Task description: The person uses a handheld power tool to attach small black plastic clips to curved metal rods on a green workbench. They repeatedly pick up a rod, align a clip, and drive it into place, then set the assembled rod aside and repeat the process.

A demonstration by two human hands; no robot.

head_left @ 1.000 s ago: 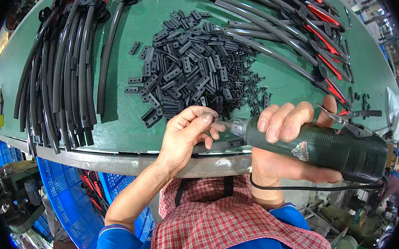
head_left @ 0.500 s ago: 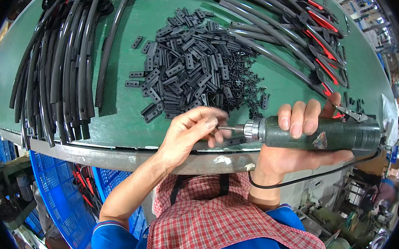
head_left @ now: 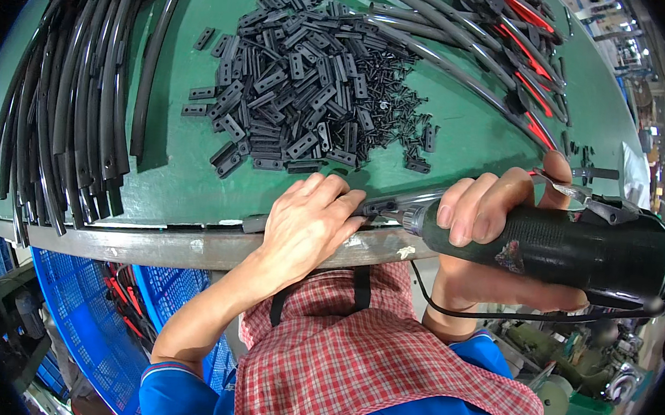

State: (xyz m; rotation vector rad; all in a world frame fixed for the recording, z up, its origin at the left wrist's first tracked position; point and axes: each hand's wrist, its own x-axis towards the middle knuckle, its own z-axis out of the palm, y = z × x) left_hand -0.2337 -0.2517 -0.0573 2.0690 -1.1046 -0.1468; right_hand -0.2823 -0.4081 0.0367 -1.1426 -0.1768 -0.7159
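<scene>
Across this workshop, a green workbench [head_left: 168, 193] has a worn metal edge. A dark tube [head_left: 254, 223] lies along it, nearer the person than the heap of black two-holed blocks [head_left: 278, 100]. The left hand [head_left: 308, 219] bends its fingers over the tube, hiding part; the right hand [head_left: 484, 209] wraps a dark green electric screwdriver [head_left: 566, 248], bit at the tube. Loose screws [head_left: 397, 106] border the heap's right; red-trimmed tubes [head_left: 90, 83] lie left of it. Half a second ago, the left fingers were up at the bit's tip.
</scene>
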